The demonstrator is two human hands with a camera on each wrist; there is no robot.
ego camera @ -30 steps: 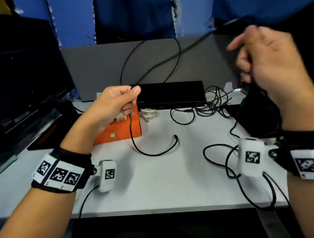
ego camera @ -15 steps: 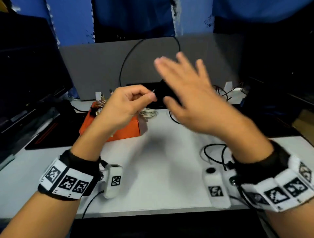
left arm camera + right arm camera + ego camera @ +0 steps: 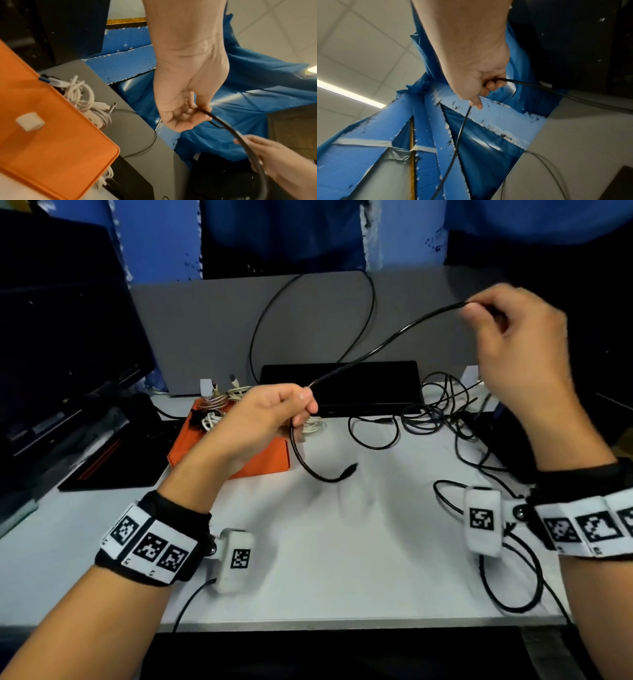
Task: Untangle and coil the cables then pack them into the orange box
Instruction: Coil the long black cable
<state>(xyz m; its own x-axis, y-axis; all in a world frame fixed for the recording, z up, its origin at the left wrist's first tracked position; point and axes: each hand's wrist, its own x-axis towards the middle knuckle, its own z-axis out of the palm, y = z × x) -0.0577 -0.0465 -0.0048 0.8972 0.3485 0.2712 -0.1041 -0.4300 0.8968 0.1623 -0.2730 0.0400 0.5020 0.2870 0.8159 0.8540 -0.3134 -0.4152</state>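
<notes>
A thin black cable (image 3: 387,340) stretches in the air between my two hands. My left hand (image 3: 274,416) pinches it above the orange box (image 3: 239,463), and the cable's free end with its plug (image 3: 349,470) loops down to the table below. My right hand (image 3: 513,337) is raised at the upper right and grips the cable (image 3: 530,84) further along. In the left wrist view the fingers (image 3: 197,115) curl round the cable (image 3: 240,143). The orange box (image 3: 51,135) holds coiled white cables (image 3: 85,100).
A tangle of black cables (image 3: 442,409) lies at the back right of the white table (image 3: 342,559). A flat black device (image 3: 359,385) sits before a grey panel (image 3: 205,330). A dark monitor (image 3: 51,337) stands at the left. Another black cable (image 3: 513,587) loops near the front right edge.
My right hand swept left across the middle half a second ago with fingers spread, then rose to the upper right gripping the cable. The left hand kept its pinch over the box.
</notes>
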